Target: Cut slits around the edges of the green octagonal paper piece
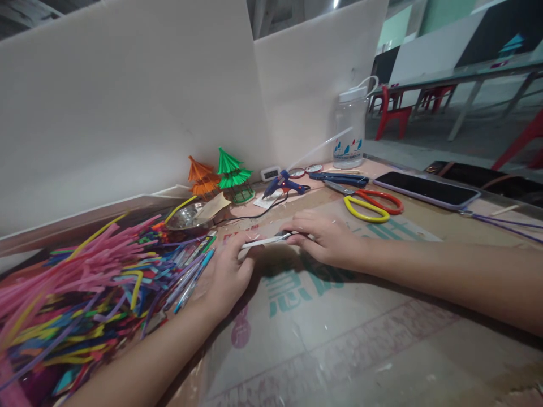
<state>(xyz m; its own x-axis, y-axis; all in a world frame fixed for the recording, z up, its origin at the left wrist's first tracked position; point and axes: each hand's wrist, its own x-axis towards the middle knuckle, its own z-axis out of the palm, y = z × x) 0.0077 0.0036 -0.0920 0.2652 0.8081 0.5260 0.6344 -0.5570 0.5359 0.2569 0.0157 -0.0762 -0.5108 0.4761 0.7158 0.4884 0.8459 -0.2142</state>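
My left hand rests on the cardboard sheet with its fingers pinched round one end of a thin white strip. My right hand lies just to the right, fingers closed over the strip's other end, where something small and dark shows under the fingertips. The strip lies nearly flat between both hands, just above the cardboard.
A heap of coloured straws and strips lies at the left. Behind stand orange and green paper trees, a metal bowl, a blue glue gun, scissors, a phone and a plastic jar.
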